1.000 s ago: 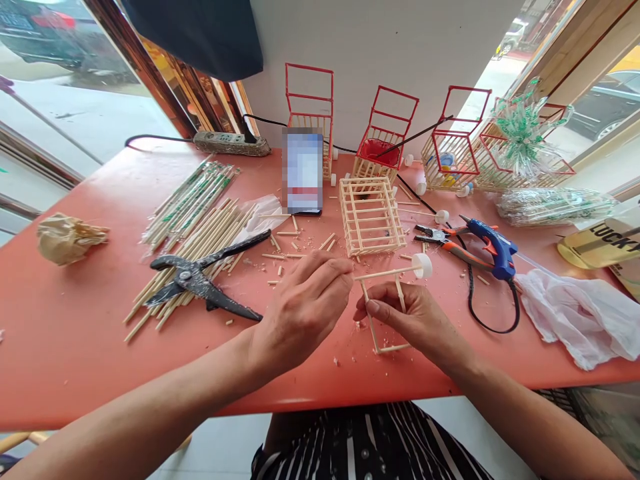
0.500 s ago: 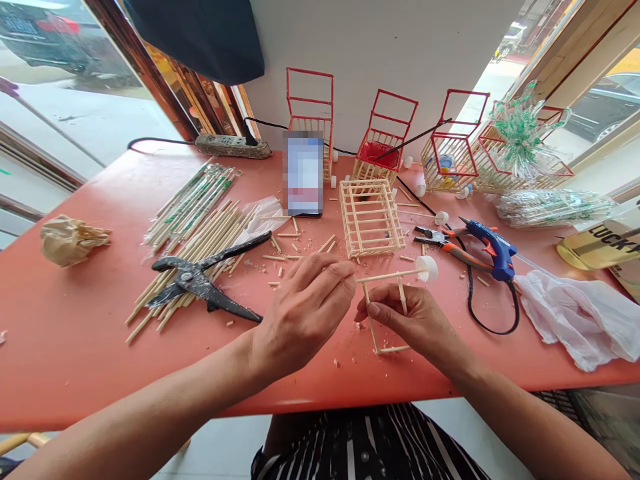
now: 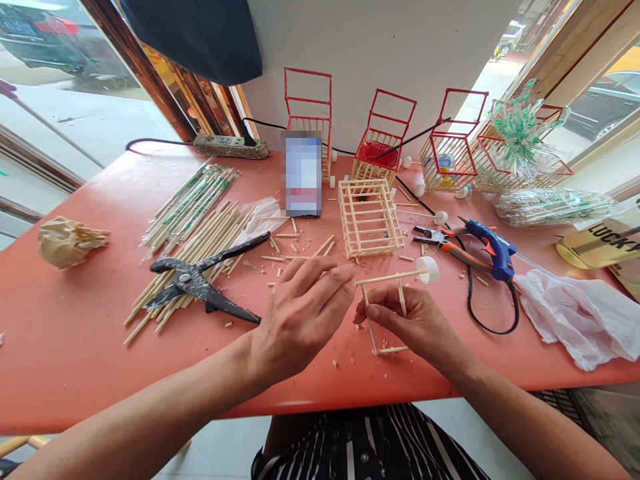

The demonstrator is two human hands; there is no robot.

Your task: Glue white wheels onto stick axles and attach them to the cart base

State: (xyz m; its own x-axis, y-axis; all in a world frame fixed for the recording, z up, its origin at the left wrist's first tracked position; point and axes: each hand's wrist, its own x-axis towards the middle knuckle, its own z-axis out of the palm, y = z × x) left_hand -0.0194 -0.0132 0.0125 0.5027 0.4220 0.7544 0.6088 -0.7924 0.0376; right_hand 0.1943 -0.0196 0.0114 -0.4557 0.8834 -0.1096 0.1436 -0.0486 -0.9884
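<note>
My right hand (image 3: 417, 320) is closed on a small frame (image 3: 371, 330) of pale wooden sticks, thumb and fingers pinching one of its bars. Along the frame's top runs a wooden stick (image 3: 387, 277) with a white wheel (image 3: 428, 270) at its right end. At that stick's left end the curled fingers of my left hand (image 3: 307, 310) are closed; the fingertips and the very end of the stick are hidden behind the hand. Just beyond both hands stands a slatted wooden-stick basket (image 3: 371, 217).
Black pliers (image 3: 193, 283) lie on loose wooden sticks (image 3: 150, 300) at left, near wrapped sticks (image 3: 193, 200). A phone (image 3: 303, 177) stands behind. To the right are orange-handled pliers (image 3: 440, 240), a blue glue gun (image 3: 493, 250) and white cloth (image 3: 575, 317). Red-trimmed carts (image 3: 383, 150) line the back.
The fingers of my left hand have lifted and shifted very slightly at the stick's end. My right hand keeps its hold on the frame; the whole view has moved a little.
</note>
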